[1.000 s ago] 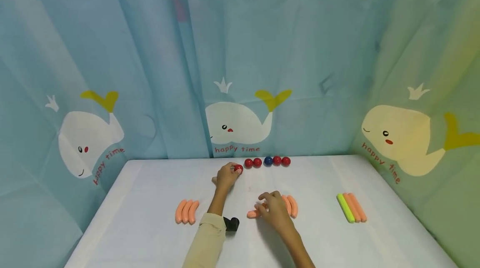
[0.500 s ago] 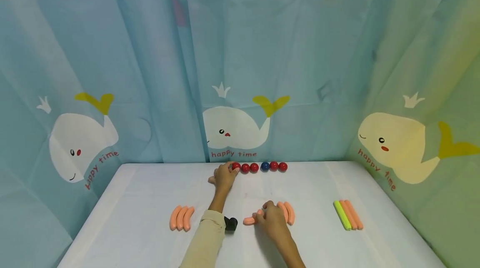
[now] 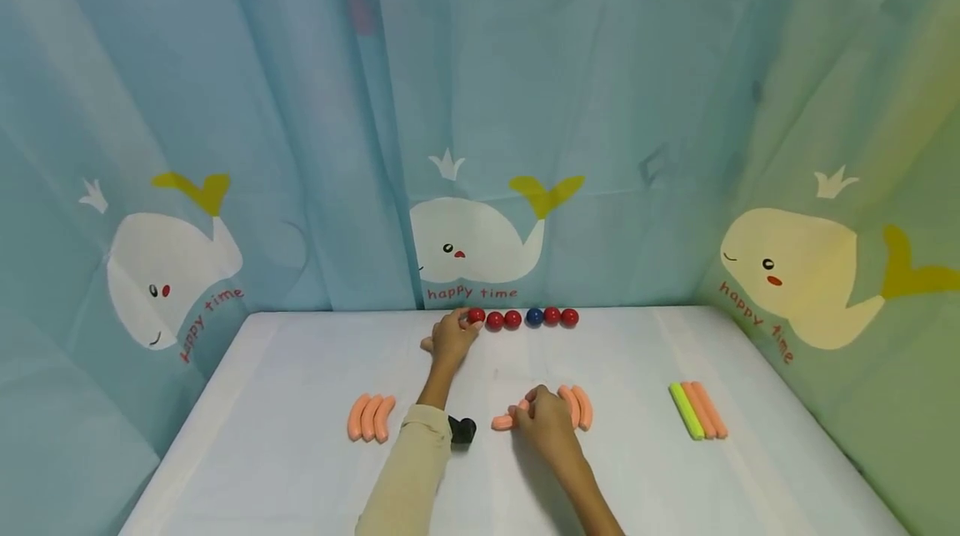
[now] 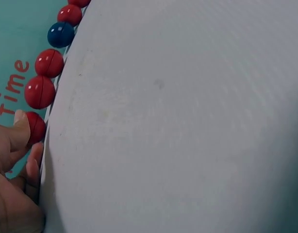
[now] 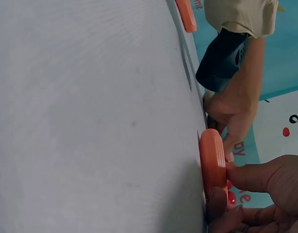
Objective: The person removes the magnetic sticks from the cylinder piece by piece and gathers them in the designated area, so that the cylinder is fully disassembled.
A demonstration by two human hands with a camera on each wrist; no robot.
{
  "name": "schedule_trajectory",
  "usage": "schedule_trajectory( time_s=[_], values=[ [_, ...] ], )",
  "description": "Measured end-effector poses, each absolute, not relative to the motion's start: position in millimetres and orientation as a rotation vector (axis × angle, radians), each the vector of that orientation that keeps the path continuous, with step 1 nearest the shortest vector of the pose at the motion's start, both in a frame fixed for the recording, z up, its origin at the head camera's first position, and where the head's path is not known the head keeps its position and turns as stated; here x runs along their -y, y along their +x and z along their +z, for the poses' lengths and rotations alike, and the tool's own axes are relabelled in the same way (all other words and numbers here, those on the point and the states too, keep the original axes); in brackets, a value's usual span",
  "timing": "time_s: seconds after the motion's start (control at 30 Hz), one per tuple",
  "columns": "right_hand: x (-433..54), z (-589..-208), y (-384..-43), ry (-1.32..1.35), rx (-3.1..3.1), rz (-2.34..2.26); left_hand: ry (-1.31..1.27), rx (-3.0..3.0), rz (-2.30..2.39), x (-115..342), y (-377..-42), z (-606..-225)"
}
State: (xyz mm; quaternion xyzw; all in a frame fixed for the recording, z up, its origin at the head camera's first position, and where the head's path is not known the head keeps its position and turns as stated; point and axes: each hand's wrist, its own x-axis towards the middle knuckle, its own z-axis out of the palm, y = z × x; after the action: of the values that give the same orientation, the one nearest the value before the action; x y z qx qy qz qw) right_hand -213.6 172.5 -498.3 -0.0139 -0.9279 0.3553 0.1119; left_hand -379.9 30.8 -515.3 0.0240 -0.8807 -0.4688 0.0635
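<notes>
My left hand (image 3: 453, 339) is at the back of the table, thumb and fingers around a red ball (image 4: 36, 127). That ball stands at the left end of a row: two more red balls (image 3: 503, 320), then a blue ball (image 3: 534, 317) and two red balls (image 3: 561, 317). Nearer the front, my right hand (image 3: 549, 428) pinches a curved orange toy sausage (image 5: 213, 158) between thumb and fingers. The sausage lies close along the tabletop, its left end showing in the head view. Just right of this hand, more toy sausages (image 3: 581, 408) lie side by side, partly hidden by it.
Three toy sausages (image 3: 371, 418) lie together at the left. At the right, a yellow-green stick (image 3: 687, 412) lies against two orange sticks (image 3: 704, 410). The white table (image 3: 285, 469) ends at a blue whale-print curtain (image 3: 637, 252). A black wrist device (image 3: 462, 430) sits below the left forearm.
My left hand has pushed the red ball back into line with the row's left end. The fingers of my right hand have come down and closed on the sausage.
</notes>
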Motion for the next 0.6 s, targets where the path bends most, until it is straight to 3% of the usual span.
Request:
schedule_trajectory(
  time_s=[0.37, 0.6],
  values=[
    [-185.7, -489.1, -225.1, -0.191, 2.803, 1.028, 0.003, 2.69, -1.499, -19.2, -379.9, -512.5],
    [-195.2, -486.6, -230.6, -0.244, 2.79, 0.857, -0.102, 2.725, -1.362, -3.9, -359.0, -508.1]
  ],
)
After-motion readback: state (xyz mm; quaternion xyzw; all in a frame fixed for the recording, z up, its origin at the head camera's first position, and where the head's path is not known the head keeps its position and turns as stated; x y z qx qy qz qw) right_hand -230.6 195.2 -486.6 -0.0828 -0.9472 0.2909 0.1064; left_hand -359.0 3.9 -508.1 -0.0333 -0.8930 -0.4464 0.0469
